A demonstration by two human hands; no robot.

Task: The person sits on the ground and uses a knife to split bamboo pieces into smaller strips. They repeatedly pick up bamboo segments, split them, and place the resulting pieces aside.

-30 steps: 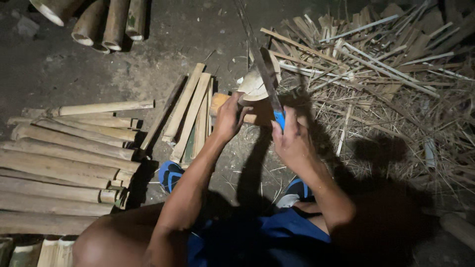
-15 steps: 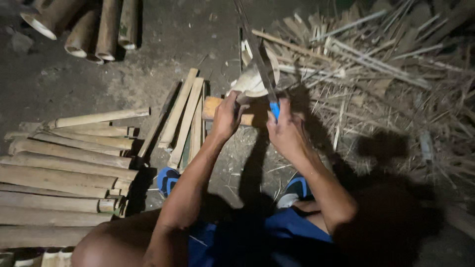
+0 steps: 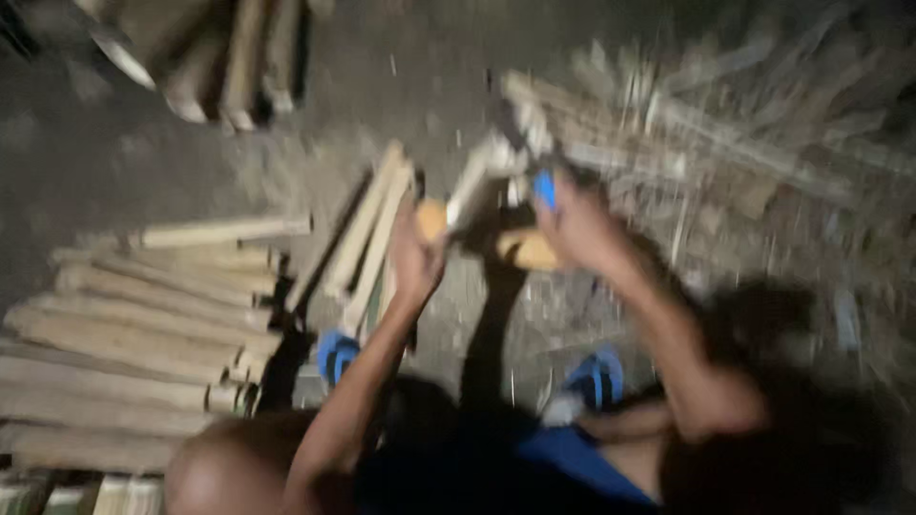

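Observation:
The picture is heavily blurred. My right hand (image 3: 577, 229) grips the blue handle of a long knife (image 3: 528, 143) whose blade points away from me. My left hand (image 3: 418, 256) holds a pale piece of split bamboo (image 3: 474, 181) that stands tilted on a rounded wooden block (image 3: 525, 250). The knife blade lies at the top end of that piece. Both hands are close together above the block, between my knees.
A stack of long bamboo lengths (image 3: 124, 324) lies at the left. Split slats (image 3: 367, 229) lie just left of the block. Thick bamboo tubes (image 3: 229, 57) rest at the top left. A heap of thin strips (image 3: 725, 133) covers the right. Blue sandals (image 3: 596, 377) on my feet.
The view has swung and blurred. The bamboo piece now stands more upright under the knife, and both hands have shifted slightly lower in the picture.

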